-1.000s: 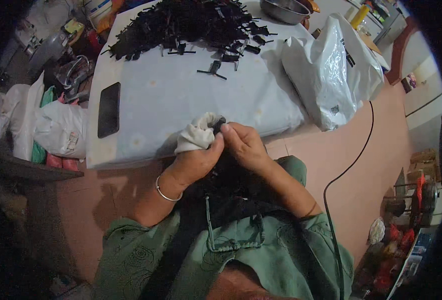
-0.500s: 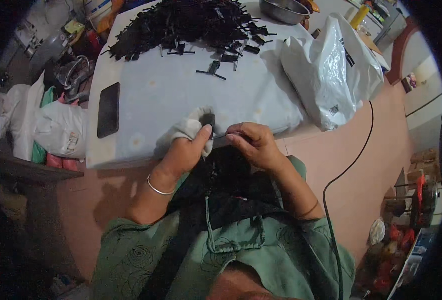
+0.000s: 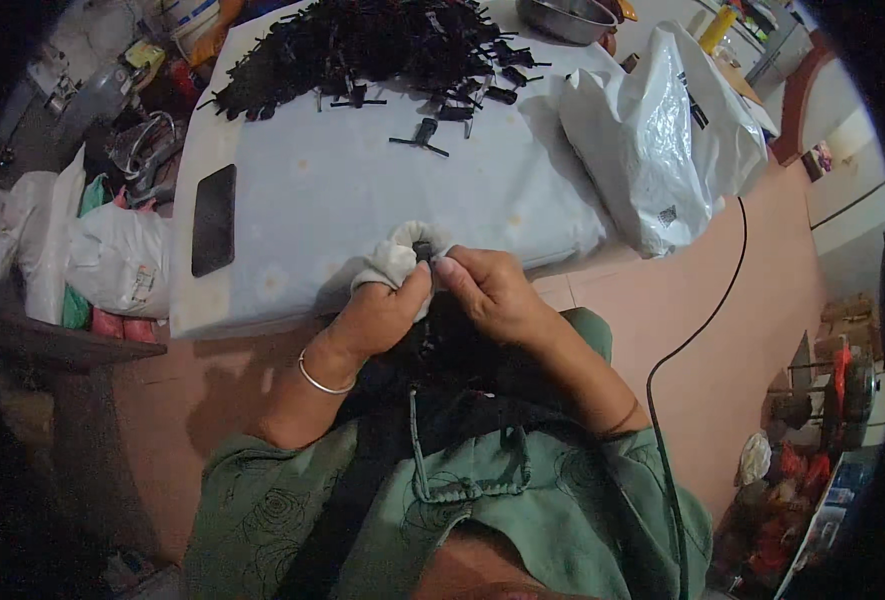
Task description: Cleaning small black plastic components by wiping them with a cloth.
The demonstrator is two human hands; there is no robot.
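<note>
Over the table's near edge, my left hand is closed with its thumb against a small black plastic piece. A white cloth, perhaps part of a glove, is bunched about those fingers. From the right, my right hand presses its closed fingers and thumb to the same piece; the exact contact is hidden. Beyond them on the white-covered table lies a single T-shaped black piece. Behind it spreads a large pile of similar black pieces.
A dark phone lies on the table's left side. On the right stands a large white plastic bag, with a metal bowl behind it. A black cable hangs at my right. Bagged goods sit left of the table.
My right hand has moved left and closed in beside my left thumb at the black piece. The piece now shows less between the hands.
</note>
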